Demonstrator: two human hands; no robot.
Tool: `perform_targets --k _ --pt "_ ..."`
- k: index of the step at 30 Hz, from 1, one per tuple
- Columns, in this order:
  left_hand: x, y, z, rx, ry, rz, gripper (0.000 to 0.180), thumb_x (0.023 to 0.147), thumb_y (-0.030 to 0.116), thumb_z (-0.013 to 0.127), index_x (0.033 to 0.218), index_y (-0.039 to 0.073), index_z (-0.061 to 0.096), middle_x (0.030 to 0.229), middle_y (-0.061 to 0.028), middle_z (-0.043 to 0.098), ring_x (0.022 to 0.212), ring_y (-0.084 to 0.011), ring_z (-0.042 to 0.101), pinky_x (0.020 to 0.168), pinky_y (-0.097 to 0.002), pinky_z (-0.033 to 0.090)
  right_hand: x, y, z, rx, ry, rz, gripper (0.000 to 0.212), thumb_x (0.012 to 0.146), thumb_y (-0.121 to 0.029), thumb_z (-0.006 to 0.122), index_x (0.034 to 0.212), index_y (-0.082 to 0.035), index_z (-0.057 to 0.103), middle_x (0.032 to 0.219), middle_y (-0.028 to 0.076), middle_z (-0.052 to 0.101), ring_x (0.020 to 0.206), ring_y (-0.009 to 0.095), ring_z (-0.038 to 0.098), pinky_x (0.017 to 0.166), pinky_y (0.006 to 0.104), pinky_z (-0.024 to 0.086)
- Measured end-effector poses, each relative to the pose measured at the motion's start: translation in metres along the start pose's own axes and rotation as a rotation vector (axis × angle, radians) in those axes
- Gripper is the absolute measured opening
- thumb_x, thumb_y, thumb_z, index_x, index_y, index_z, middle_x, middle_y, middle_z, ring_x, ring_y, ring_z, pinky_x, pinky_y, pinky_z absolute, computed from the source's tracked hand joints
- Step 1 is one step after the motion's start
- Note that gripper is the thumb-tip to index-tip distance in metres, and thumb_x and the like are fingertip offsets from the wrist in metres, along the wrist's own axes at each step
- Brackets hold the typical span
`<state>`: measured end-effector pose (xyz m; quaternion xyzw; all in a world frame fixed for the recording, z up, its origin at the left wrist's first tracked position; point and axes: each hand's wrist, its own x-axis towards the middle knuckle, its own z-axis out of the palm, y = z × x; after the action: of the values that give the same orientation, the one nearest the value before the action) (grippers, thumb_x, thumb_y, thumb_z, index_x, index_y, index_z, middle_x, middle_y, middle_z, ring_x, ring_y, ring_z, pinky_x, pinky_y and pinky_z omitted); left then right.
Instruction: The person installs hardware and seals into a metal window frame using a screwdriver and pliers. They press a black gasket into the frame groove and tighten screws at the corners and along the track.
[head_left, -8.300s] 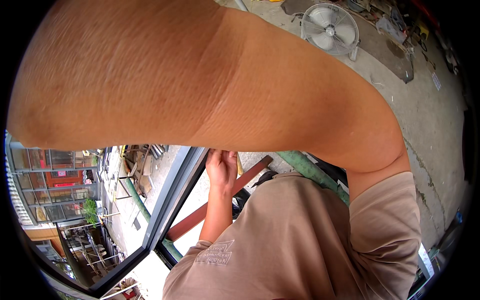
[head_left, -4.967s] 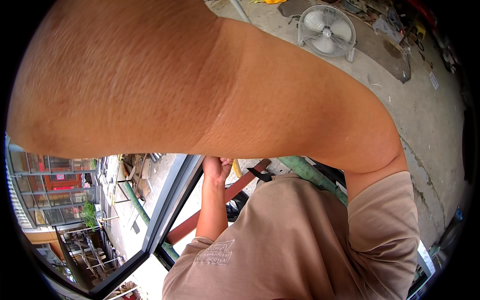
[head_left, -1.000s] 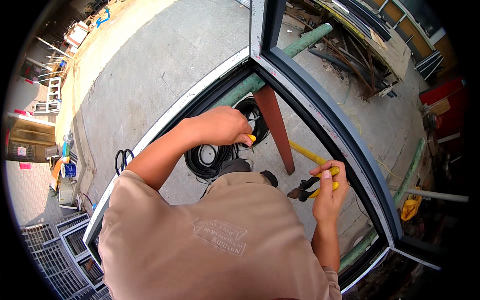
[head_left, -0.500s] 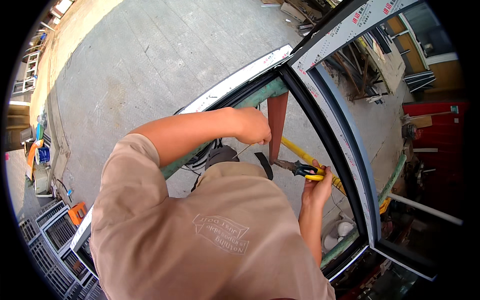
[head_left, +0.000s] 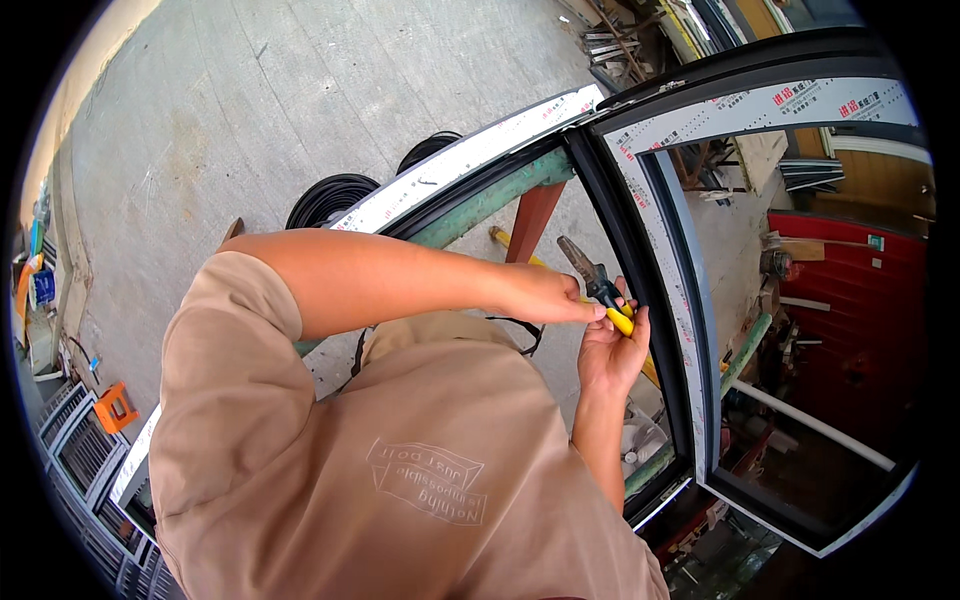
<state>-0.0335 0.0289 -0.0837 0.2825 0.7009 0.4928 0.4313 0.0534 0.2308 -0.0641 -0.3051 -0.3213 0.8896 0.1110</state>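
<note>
Pliers (head_left: 598, 284) with dark jaws and black-and-yellow handles point up and left above the opening of a frame. Around their handles, palm up, are the fingers of my right hand (head_left: 612, 358). My left hand (head_left: 548, 295) comes across from the left, its fingers closed and the thumb tip against the yellow handle. What else the left fingers pinch, if anything, is hidden. Both hands are over the large black window frame (head_left: 640, 250), which has white printed film on its faces. Beneath the hands stands a reddish-brown support leg (head_left: 535, 222).
A green padded bar (head_left: 490, 205) runs under the frame's far side. Coils of black cable (head_left: 330, 200) lie on the concrete floor beyond it. An orange stool-like object (head_left: 115, 408) stands at the left, near grey grilles (head_left: 85, 450). A red panel (head_left: 850, 290) is at the right.
My left hand has moved right and down to the pliers; the thin rod it held no longer shows. The pliers have swung to point more upward. The whole view has shifted.
</note>
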Motion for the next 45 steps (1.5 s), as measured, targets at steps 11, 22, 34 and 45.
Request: perform_targets --k 11,22,34,45 --pt "0.003 0.006 -0.008 -0.821 0.193 -0.3 0.064 0.101 0.064 0.058 0.106 0.002 0.069 0.073 -0.0014 0.047 0.064 -0.0158 0.042 0.06 -0.0371 0.036 -0.017 0.008 0.015 -0.502 -0.178 -0.004 0.039 0.11 -0.024 0.07 0.143 -0.008 0.055 0.144 0.021 0.067 0.11 0.021 0.073 0.081 0.027 0.057" --pt "0.01 0.005 -0.023 -0.485 0.377 -0.261 0.068 0.097 0.059 0.064 0.089 -0.008 0.072 0.081 -0.0159 0.067 0.075 -0.0254 0.063 0.07 -0.0446 0.05 -0.004 0.004 0.024 -1.695 -0.441 -0.305 0.058 0.096 -0.019 0.088 0.141 0.004 0.058 0.117 0.015 0.069 0.098 0.02 0.066 0.084 0.0345 0.056" --pt "-0.004 0.013 -0.06 -0.252 0.23 -0.11 0.034 0.097 0.033 0.081 0.113 0.004 0.072 0.101 -0.0129 0.074 0.097 -0.0243 0.069 0.08 -0.0409 0.054 0.02 0.003 0.014 -1.146 -0.417 -0.015 0.048 0.119 -0.034 0.05 0.151 0.001 0.053 0.086 -0.005 0.05 0.063 0.003 0.041 0.056 0.0213 0.037" --pt "-0.038 0.035 -0.084 0.4 -0.057 0.199 0.024 0.103 0.025 0.068 0.115 0.005 0.073 0.097 -0.0202 0.075 0.098 -0.0427 0.071 0.086 -0.0513 0.054 0.033 -0.009 0.008 -1.081 -0.376 -0.036 0.059 0.116 -0.045 0.054 0.15 0.003 0.057 0.088 -0.003 0.049 0.067 0.006 0.041 0.062 0.025 0.04"
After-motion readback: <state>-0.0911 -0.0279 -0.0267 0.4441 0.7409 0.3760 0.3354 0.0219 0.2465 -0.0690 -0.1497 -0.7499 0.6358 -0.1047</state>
